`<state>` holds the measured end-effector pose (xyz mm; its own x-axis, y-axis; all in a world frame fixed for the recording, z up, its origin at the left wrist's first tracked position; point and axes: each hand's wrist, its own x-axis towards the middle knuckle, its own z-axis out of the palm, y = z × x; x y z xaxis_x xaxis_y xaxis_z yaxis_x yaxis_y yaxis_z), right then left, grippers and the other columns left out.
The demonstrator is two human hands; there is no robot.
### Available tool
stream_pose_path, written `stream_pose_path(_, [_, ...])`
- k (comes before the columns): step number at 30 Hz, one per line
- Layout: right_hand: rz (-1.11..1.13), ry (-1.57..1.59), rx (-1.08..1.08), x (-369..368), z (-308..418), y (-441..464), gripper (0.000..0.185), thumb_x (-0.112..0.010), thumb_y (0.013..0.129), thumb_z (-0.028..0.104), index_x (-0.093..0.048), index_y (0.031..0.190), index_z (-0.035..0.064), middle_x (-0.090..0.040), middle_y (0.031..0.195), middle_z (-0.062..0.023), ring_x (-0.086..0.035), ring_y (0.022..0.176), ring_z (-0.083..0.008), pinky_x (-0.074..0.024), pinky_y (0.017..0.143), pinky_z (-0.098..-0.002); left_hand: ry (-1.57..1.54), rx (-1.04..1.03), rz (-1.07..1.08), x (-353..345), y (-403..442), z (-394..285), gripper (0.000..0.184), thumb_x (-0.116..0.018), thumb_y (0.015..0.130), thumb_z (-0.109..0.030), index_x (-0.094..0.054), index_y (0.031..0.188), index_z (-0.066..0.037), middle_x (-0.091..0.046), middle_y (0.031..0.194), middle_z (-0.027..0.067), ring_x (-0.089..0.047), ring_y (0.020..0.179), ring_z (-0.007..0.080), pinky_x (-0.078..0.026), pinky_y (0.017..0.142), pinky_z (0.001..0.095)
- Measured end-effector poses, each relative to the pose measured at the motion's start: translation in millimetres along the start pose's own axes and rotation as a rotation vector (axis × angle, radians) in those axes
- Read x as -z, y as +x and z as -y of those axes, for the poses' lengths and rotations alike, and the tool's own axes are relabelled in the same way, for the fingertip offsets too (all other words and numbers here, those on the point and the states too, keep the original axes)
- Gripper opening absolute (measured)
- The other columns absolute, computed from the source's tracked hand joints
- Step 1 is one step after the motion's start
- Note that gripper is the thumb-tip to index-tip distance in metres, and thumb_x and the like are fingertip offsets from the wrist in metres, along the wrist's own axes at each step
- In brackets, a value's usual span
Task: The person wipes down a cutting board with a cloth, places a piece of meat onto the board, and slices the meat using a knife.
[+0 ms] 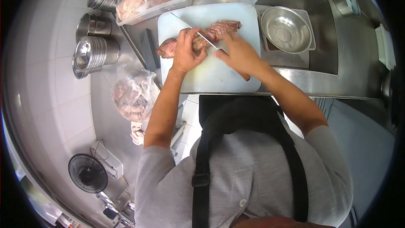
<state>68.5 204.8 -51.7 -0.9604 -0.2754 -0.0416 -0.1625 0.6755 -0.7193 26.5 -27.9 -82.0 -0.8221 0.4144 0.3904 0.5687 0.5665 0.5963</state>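
A long piece of cooked-looking meat (168, 47) lies across the white cutting board (215, 80), its right part cut into slices (225, 27). My left hand (187, 55) is closed over the middle of the meat, fingers on the far side and thumb on the near side. My right hand (240, 55) is around the brown handle of a knife (206, 39), its fingers slightly blurred. The thin blade slants up and left across the meat, beside my left fingers. The butt of the handle sticks out below my right palm.
A plastic tub (181, 3) of bagged meat stands behind left. Another bag of meat (135, 95) lies left of my forearm. To the right, a metal bowl (287, 30) sits in the sink (325, 38). Stacked steel pots (95, 52) line the left wall.
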Motion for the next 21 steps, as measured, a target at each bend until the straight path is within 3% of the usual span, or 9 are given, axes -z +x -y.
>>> stream_pose_path(3, [0.134, 0.072, -0.079, -17.7, -0.9, -9.0, 0.034, -0.063, 0.103, 0.021, -0.054, 0.127, -0.0012, -0.07, 0.108, -0.0277, -0.068, 0.103, -0.0483, -0.0515, 0.091, -0.059, -0.115, 0.039, -0.062, -0.8, -2.2, 1.6, 0.055, -0.079, 0.073, -0.008, -0.059, 0.124, -0.007, -0.059, 0.119, 0.0207, -0.058, 0.112, 0.0433, -0.051, 0.096, 0.0504])
stream_pose_path(5, [0.115, 0.079, -0.071, -24.6, -4.8, -6.5, 0.029, -0.057, 0.106, 0.02, -0.053, 0.122, -0.0043, -0.072, 0.098, -0.0287, -0.069, 0.097, -0.0506, -0.0513, 0.09, -0.0607, 0.045, -0.052, 0.06, 10.7, -1.4, 11.7, 0.043, -0.078, 0.073, -0.008, -0.058, 0.112, -0.007, -0.06, 0.117, 0.0181, -0.057, 0.111, 0.042, -0.049, 0.096, 0.05])
stream_pose_path(7, [0.152, 0.08, -0.088, -10.4, 3.0, -11.1, 0.029, -0.056, 0.107, 0.021, -0.053, 0.121, -0.0045, -0.072, 0.099, -0.0295, -0.068, 0.097, -0.0507, -0.0506, 0.09, -0.0611, 0.075, -0.084, 0.109, 15.1, -2.3, 8.7, 0.03, -0.076, 0.073, -0.008, -0.056, 0.096, -0.008, -0.06, 0.115, 0.0138, -0.055, 0.11, 0.0392, -0.046, 0.095, 0.0493])
stream_pose_path(11, [0.142, 0.048, -0.115, 13.8, 12.3, -26.4, 0.026, -0.057, 0.108, 0.022, -0.053, 0.113, -0.0028, -0.071, 0.096, -0.0287, -0.067, 0.092, -0.0511, -0.0487, 0.081, -0.0598, 0.087, -0.094, 0.137, 14.6, 1.1, 11.2, 0.03, -0.075, 0.074, -0.01, -0.056, 0.097, -0.008, -0.059, 0.114, 0.0134, -0.053, 0.109, 0.0377, -0.043, 0.093, 0.0483])
stream_pose_path(14, [0.235, 0.094, -0.199, 33.2, 25.9, -32.0, 0.03, -0.056, 0.109, 0.025, -0.056, 0.115, -0.0046, -0.072, 0.101, -0.0304, -0.069, 0.097, -0.0506, -0.0505, 0.089, -0.0601, 0.111, -0.104, 0.146, 14.5, 1.8, 11.5, 0.028, -0.075, 0.074, -0.011, -0.057, 0.096, -0.009, -0.059, 0.115, 0.0131, -0.053, 0.108, 0.0367, -0.042, 0.092, 0.0478])
stream_pose_path(17, [0.203, 0.068, -0.173, 26.6, 19.5, -33.9, 0.026, -0.056, 0.11, 0.023, -0.054, 0.113, -0.0024, -0.071, 0.096, -0.0287, -0.067, 0.09, -0.0522, -0.0486, 0.08, -0.0602, 0.128, -0.109, 0.147, 12.2, 2.5, 11.6, 0.026, -0.074, 0.075, -0.012, -0.057, 0.094, -0.009, -0.059, 0.116, 0.0129, -0.053, 0.108, 0.0363, -0.041, 0.092, 0.0481])
stream_pose_path(21, [0.149, -0.048, -0.085, -9.5, 2.2, -22.4, 0.026, -0.057, 0.109, 0.022, -0.053, 0.115, -0.0025, -0.072, 0.098, -0.0281, -0.069, 0.092, -0.0514, -0.0512, 0.083, -0.0611, 0.129, -0.086, 0.163, 13.1, 1.4, 15.5, 0.03, -0.076, 0.075, -0.012, -0.058, 0.099, -0.008, -0.059, 0.116, 0.0147, -0.054, 0.109, 0.0383, -0.043, 0.094, 0.0503])
